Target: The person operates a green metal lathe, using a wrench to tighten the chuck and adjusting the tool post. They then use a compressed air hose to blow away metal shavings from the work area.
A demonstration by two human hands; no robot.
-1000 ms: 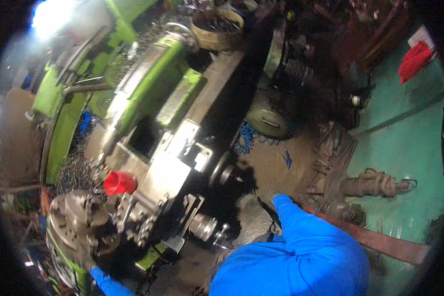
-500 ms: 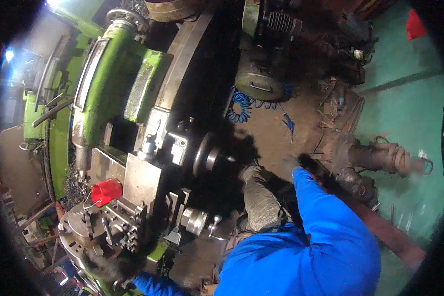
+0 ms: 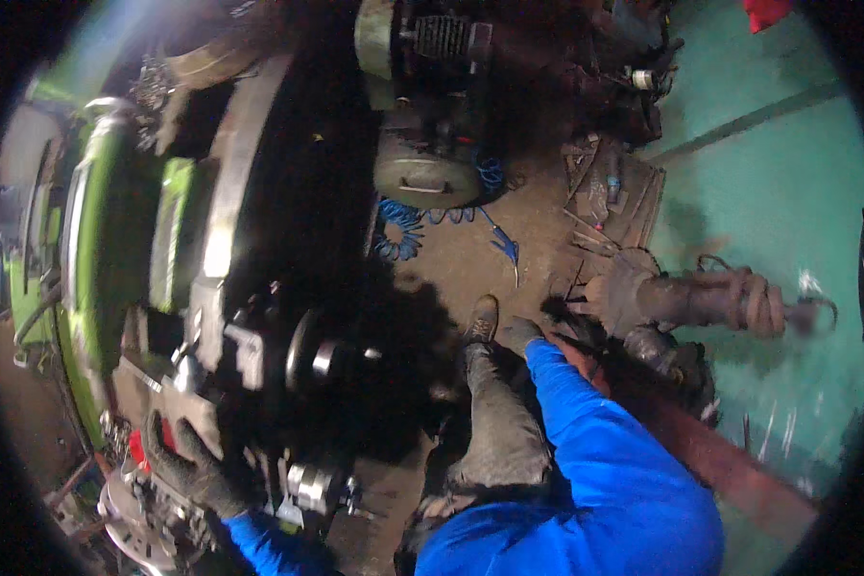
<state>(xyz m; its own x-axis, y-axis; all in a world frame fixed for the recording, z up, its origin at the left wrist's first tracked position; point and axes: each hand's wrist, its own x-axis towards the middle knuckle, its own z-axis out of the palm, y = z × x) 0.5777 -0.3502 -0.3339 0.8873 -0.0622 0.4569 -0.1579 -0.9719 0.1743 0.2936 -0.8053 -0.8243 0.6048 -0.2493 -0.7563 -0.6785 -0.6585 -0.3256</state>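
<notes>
My left hand, in a dark work glove, is raised over the lathe's tool carriage with its fingers spread and nothing in them. Just behind those fingers a red container shows in part; I cannot tell whether they touch. Below lies the round slotted chuck of the green lathe. My right hand, also gloved, is out ahead at the end of the stretched blue sleeve, beside my boot. Its fingers are too unclear to make out.
A handwheel sticks out from the lathe toward my legs. Ahead stand a compressor and a coiled blue air hose with a blow gun. On the right are a dirty round metal assembly, a reddish beam and a green wall.
My left hand has risen from low beside the chuck to over the carriage, now in front of the red container. The whole view has shifted, and my boot now shows.
</notes>
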